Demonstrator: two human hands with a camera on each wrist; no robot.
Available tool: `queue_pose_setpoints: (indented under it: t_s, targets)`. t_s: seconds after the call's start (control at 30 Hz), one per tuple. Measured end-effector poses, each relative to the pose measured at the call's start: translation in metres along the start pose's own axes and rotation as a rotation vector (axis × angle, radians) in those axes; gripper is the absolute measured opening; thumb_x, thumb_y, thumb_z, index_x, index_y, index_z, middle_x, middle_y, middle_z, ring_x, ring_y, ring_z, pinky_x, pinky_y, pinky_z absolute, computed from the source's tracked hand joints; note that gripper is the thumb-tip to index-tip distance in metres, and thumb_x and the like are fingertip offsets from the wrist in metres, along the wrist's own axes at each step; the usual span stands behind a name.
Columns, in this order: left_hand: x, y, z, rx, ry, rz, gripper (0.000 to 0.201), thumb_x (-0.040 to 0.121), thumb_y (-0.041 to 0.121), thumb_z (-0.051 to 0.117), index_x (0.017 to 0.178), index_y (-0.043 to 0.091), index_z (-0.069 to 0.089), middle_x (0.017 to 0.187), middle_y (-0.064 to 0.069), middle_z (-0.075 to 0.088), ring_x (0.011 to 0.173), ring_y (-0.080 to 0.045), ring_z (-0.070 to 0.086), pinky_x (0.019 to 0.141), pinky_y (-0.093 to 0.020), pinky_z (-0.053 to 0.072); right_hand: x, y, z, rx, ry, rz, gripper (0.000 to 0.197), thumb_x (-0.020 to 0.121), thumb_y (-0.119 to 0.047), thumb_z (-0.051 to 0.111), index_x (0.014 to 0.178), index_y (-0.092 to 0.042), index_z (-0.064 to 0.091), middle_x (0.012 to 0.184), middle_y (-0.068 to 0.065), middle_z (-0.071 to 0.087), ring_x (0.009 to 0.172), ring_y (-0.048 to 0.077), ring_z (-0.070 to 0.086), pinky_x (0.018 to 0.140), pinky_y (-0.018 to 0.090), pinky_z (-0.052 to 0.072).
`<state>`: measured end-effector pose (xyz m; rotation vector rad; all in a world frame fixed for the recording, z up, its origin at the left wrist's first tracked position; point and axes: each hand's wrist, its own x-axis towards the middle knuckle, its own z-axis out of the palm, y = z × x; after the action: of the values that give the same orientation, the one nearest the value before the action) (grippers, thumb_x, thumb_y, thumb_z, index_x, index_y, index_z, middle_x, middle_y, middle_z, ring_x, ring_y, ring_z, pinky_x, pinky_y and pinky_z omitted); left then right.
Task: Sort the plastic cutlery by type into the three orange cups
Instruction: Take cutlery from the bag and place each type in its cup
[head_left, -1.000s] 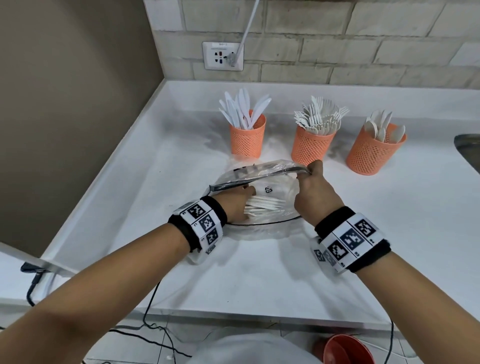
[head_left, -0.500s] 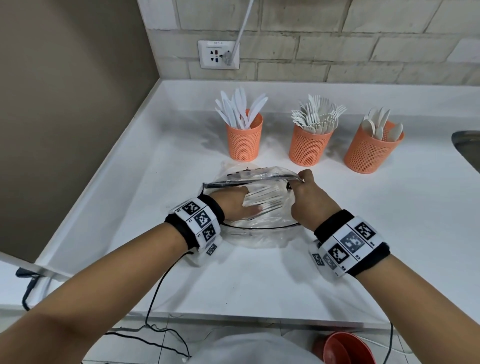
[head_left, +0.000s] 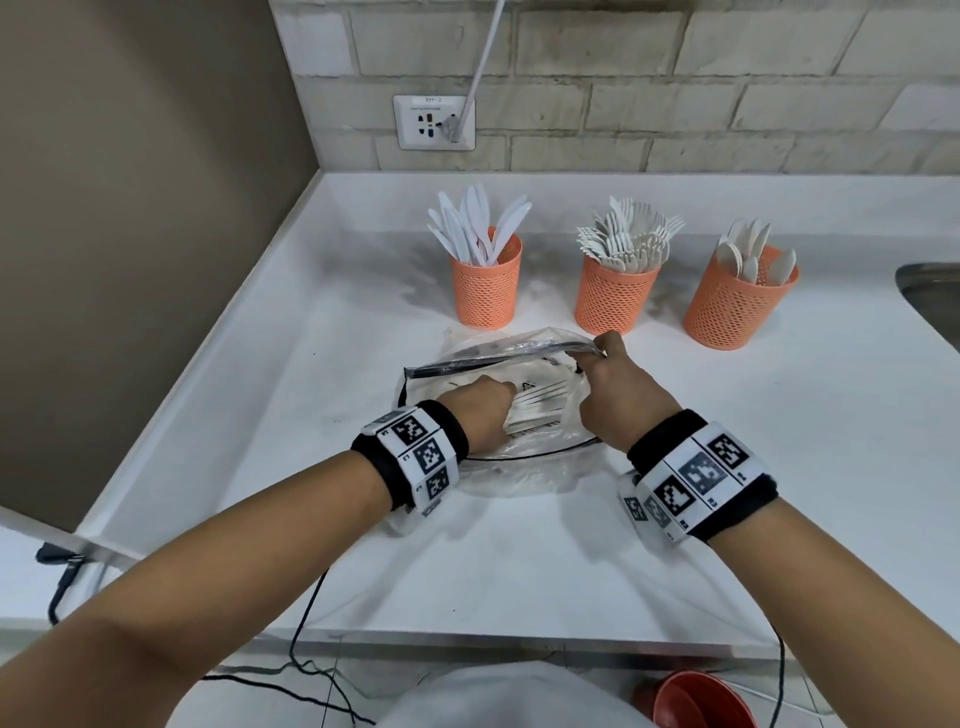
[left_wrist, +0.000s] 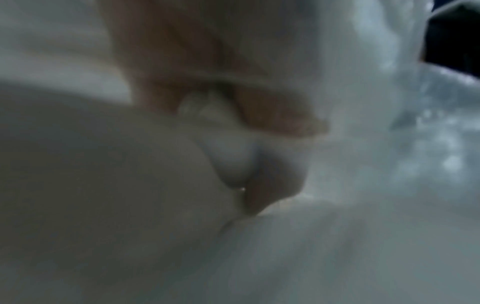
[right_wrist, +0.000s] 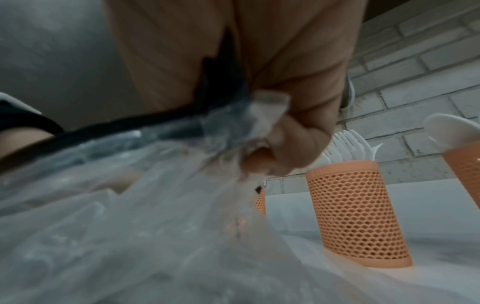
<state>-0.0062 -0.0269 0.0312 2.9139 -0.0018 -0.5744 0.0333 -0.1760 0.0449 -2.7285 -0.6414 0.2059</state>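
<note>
The remaining plastic cutlery lies inside the clear bag on the white counter, directly in front of us and on the near side of the three orange cups. We see its pale handles fanned roughly left to right through the film, so the long axis runs across us, from our left hand toward the right. That left hand is the nearer one: it is pushed into the bag's mouth, right on the pile. In the left wrist view, blurred as it is, we make out the thumb and a finger curled round a whitish rounded piece, so we judge this hand to be pinching one item of cutlery; which type it is we cannot tell.

Our right hand is clenched on the bag's dark-edged rim, lifting it so the opening stays up; the right wrist view shows crumpled film bunched in the fingers.

Beyond the bag stand the knife cup to the left, the fork cup in the middle and the spoon cup to the right, each already well stocked. We reckon the withdrawal must go back toward us and up, clear of the raised rim
</note>
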Motion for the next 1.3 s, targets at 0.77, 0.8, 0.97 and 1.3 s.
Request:
queue_pose_setpoints:
  t_s: [0.77, 0.8, 0.97, 1.3]
  targets:
    - [-0.029, -0.012, -0.045, 0.053, 0.09, 0.214, 0.036, 0.081, 0.022, 0.061, 0.116, 0.028, 0.055, 0.115, -0.001, 0.063, 0.102, -0.022, 0.059, 0.082, -0.03, 0.049, 0.016, 0.014, -0.02, 0.07, 0.103, 0.054, 0.03, 0.076, 0.008, 0.051, 0.102, -0.002, 0.063, 0.123, 0.017, 0.043, 0.095, 0.037, 0.058, 0.09, 0.035, 0.048]
    - [-0.031, -0.011, -0.044, 0.07, 0.104, 0.224, 0.034, 0.082, 0.023, 0.06, 0.116, 0.028, 0.055, 0.113, -0.001, 0.064, 0.101, -0.023, 0.06, 0.079, -0.029, 0.048, 0.017, 0.015, -0.02, 0.064, 0.08, 0.063, 0.031, 0.076, 0.009, 0.05, 0.102, -0.002, 0.062, 0.121, 0.018, 0.044, 0.093, 0.037, 0.059, 0.088, 0.035, 0.048]
    - [-0.032, -0.018, -0.05, -0.173, 0.351, 0.135, 0.05, 0.079, 0.016, 0.062, 0.127, 0.026, 0.051, 0.125, -0.002, 0.06, 0.109, -0.022, 0.058, 0.09, -0.029, 0.048, 0.019, 0.022, -0.02, 0.01, 0.03, 0.034, 0.037, 0.079, 0.008, 0.05, 0.11, -0.007, 0.063, 0.116, 0.02, 0.05, 0.1, 0.037, 0.057, 0.089, 0.035, 0.047]
    - [-0.026, -0.03, -0.056, -0.461, 0.18, 0.225, 0.044, 0.076, 0.008, 0.066, 0.114, 0.03, 0.062, 0.085, 0.009, 0.066, 0.062, 0.002, 0.055, 0.063, -0.014, 0.044, 0.016, 0.034, -0.025, 0.111, -0.043, -0.105, 0.029, 0.079, -0.01, 0.061, 0.108, -0.009, 0.063, 0.114, 0.008, 0.04, 0.092, 0.023, 0.053, 0.081, 0.022, 0.036]
